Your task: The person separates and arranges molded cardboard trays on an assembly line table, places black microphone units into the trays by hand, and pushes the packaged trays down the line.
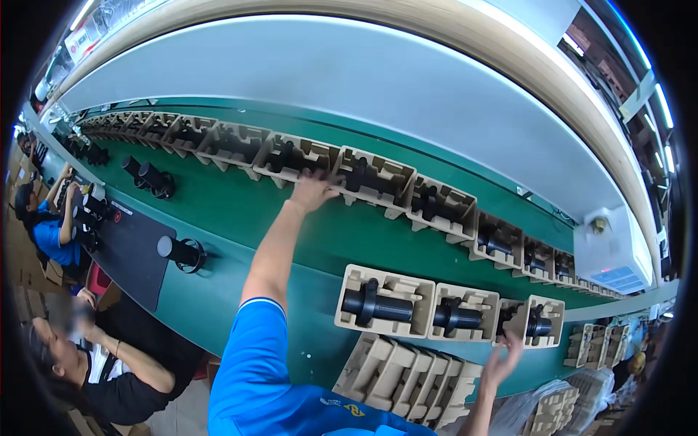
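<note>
Four tan moulded-pulp trays sit in a near row on the green surface [320, 305], and a longer row of similar trays curves along its far side. In the near row, the leftmost tray [418, 294] holds a black cylindrical device [389, 309] lying on its side, with a ring-like part around it; the second tray [465, 335] holds another black device [462, 317] lying the same way. The third shows only a dark part among its pulp walls, and the rightmost tray [545, 343] carries a shorter-looking black cylinder [539, 325]. Just below these last two is the right grip [500, 363], its fingers apart and pointing up toward the pulp edge; whether they touch it is unclear. At the far row, the left grip [313, 192] reaches over the front rims where two trays meet, fingers spread but blurred, so I cannot tell whether it closes on a rim. The tray on its right [378, 198] has dark parts in its hollows, as do those farther right. Below the near row, a tilted stack of nested trays [392, 370] leans close to the person's blue shirt [291, 407]. Out of any tray, a black cylinder with a ring [178, 253] lies on the surface near a dark mat [138, 254].
</note>
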{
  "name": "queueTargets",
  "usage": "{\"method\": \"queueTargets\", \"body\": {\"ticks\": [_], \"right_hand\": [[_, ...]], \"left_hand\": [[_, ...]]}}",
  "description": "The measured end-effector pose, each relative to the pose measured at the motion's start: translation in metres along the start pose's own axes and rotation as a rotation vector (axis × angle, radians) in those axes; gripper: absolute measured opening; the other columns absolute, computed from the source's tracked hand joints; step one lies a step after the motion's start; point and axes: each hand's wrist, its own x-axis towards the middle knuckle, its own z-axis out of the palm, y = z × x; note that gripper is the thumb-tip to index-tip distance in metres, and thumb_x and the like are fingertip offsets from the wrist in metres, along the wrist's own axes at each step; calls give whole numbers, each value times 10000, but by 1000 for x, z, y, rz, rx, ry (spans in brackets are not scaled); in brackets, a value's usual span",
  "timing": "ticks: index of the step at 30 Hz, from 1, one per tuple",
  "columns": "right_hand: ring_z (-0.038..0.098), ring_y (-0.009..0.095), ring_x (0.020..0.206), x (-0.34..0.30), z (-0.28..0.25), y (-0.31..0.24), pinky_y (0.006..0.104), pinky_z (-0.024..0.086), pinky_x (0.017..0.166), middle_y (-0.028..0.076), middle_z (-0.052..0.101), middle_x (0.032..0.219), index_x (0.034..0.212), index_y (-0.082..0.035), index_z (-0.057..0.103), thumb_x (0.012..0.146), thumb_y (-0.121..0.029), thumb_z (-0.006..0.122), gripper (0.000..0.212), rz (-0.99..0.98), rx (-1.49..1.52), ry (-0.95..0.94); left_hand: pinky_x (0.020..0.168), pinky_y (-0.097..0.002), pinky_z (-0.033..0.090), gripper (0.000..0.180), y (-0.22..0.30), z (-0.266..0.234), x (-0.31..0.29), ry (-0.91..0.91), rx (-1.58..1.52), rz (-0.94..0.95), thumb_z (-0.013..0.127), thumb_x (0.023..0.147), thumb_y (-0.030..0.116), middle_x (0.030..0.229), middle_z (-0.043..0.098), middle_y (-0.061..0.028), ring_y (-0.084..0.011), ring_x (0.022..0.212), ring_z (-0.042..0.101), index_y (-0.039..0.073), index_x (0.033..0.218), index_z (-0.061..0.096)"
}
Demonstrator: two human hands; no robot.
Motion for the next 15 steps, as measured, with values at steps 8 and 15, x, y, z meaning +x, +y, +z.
{"method": "queueTargets", "body": {"ticks": [8,15], "right_hand": [[436,350,1220,163,232,-39,484,340,1021,134,508,1300,1339,-245,516,820,-384,690,564,-350,-133,-446],[343,308,1340,154,241,-36,501,268,1088,97,432,1407,1407,-312,441,835,-380,677,623,-298,-152,-602]], "left_hand": [[885,-488,440,319,32,-12,-24,17,-201,-127,598,869,415,1032,646,-24,-335,1063,487,216,1109,662],[1011,-546,369,403,34,-7,-40,-38,-253,-189,590,879,432,1194,579,-56,-388,1282,355,270,1247,561]]}}
